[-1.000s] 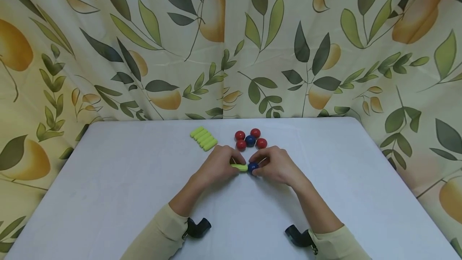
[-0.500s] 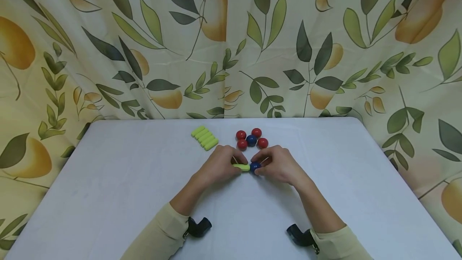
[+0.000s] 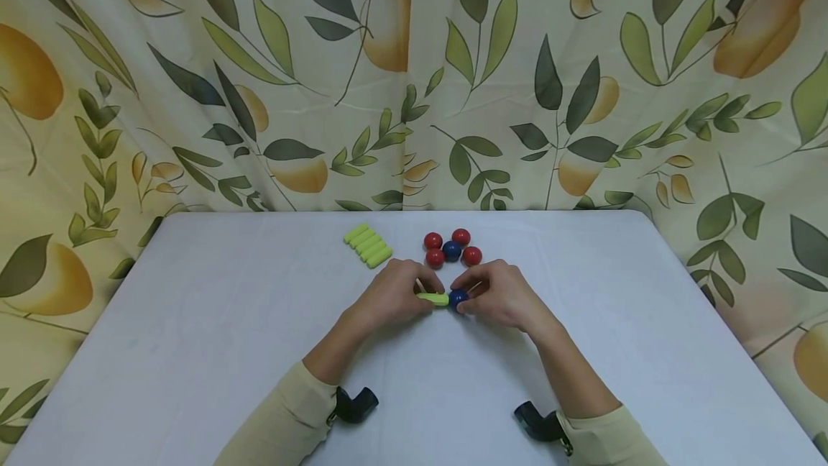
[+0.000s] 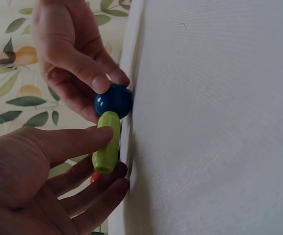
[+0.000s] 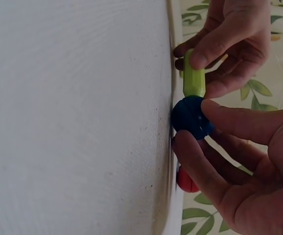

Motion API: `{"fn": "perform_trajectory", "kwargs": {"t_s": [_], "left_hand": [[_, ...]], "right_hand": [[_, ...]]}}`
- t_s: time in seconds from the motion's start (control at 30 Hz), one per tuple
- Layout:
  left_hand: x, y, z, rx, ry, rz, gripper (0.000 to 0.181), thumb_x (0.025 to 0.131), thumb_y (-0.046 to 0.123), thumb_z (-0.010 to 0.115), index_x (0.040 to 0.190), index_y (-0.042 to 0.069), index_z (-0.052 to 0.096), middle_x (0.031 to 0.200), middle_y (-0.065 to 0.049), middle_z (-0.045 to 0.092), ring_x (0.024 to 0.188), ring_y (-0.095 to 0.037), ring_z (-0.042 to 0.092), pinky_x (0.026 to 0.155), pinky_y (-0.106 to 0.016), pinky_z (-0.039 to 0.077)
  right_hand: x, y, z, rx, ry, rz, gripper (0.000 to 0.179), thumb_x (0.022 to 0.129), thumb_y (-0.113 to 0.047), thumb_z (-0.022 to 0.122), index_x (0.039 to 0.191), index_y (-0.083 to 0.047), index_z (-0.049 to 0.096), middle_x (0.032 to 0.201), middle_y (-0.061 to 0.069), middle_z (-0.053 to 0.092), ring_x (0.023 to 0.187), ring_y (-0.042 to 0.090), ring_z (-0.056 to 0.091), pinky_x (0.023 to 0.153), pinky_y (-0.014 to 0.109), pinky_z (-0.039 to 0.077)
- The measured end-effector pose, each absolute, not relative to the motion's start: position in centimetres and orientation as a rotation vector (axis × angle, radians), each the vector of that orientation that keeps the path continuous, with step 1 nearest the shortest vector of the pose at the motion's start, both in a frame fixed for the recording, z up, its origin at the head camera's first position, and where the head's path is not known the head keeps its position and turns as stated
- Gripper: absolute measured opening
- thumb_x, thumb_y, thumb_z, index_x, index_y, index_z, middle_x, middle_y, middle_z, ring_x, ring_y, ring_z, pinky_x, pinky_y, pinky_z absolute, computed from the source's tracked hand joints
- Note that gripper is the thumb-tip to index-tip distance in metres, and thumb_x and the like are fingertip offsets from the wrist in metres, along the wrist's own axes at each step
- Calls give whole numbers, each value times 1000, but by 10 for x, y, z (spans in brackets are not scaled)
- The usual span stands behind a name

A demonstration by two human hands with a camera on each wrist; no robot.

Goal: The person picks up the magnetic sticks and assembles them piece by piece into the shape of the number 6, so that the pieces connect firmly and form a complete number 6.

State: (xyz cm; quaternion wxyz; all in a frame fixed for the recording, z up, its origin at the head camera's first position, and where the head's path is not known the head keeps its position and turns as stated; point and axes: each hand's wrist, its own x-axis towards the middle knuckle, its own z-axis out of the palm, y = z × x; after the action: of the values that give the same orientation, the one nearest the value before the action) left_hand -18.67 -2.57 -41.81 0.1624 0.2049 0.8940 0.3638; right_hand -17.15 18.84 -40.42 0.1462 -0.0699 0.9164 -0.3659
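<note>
My left hand (image 3: 393, 295) pinches a faceted lime-green stick (image 4: 106, 147) between thumb and fingers, near the middle of the table. Its far end meets a glossy dark blue ball (image 5: 192, 117), which my right hand (image 3: 499, 298) holds by thumb and fingertips. In the left wrist view the stick's near end shows a small hollow. The right wrist view shows a dark slot in the blue ball's side. Both pieces are low over the white cloth, stick to the left and ball to the right.
Beyond the hands, several red balls (image 3: 472, 256) surround another blue ball (image 3: 451, 251). Left of them lies a row of several lime-green sticks (image 3: 367, 246). The white table (image 3: 213, 322) ends at a leaf-and-fruit patterned curtain (image 3: 479, 92).
Both hands keep their holds, with the stick's end against the blue ball throughout. The whole scene shifts slightly in the head view; the other balls and sticks stay in place.
</note>
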Motion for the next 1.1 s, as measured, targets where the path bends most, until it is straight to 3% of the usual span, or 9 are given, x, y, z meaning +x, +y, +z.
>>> {"fn": "perform_trajectory", "kwargs": {"t_s": [0.37,0.73,0.87,1.1], "left_hand": [[-190,-31,-416,607,2465,1046,24,88,9,83,110,17,81,102,6,76,96,-13,67,90,-29,57],[-199,-45,-417,695,2385,1062,17,94,21,78,111,18,80,97,8,76,90,-14,67,82,-28,57],[-205,-48,-419,677,2422,1110,12,98,17,73,107,16,80,98,6,74,92,-16,65,84,-30,56],[-214,-46,-427,555,2547,1220,16,94,11,76,110,14,76,98,2,70,90,-19,64,81,-30,56]], "right_hand": [[-172,190,-406,-221,2637,-1053,27,83,-9,86,110,-10,81,99,4,76,86,20,65,75,30,57],[-173,191,-405,-236,2639,-1040,26,83,-10,87,109,-12,82,97,3,75,86,19,65,74,29,55],[-174,191,-405,-235,2644,-1038,26,83,-11,87,109,-12,82,97,3,75,86,19,64,74,29,55],[-173,190,-406,-223,2632,-1058,26,83,-10,87,108,-12,82,97,3,75,86,19,64,74,29,54]]}}
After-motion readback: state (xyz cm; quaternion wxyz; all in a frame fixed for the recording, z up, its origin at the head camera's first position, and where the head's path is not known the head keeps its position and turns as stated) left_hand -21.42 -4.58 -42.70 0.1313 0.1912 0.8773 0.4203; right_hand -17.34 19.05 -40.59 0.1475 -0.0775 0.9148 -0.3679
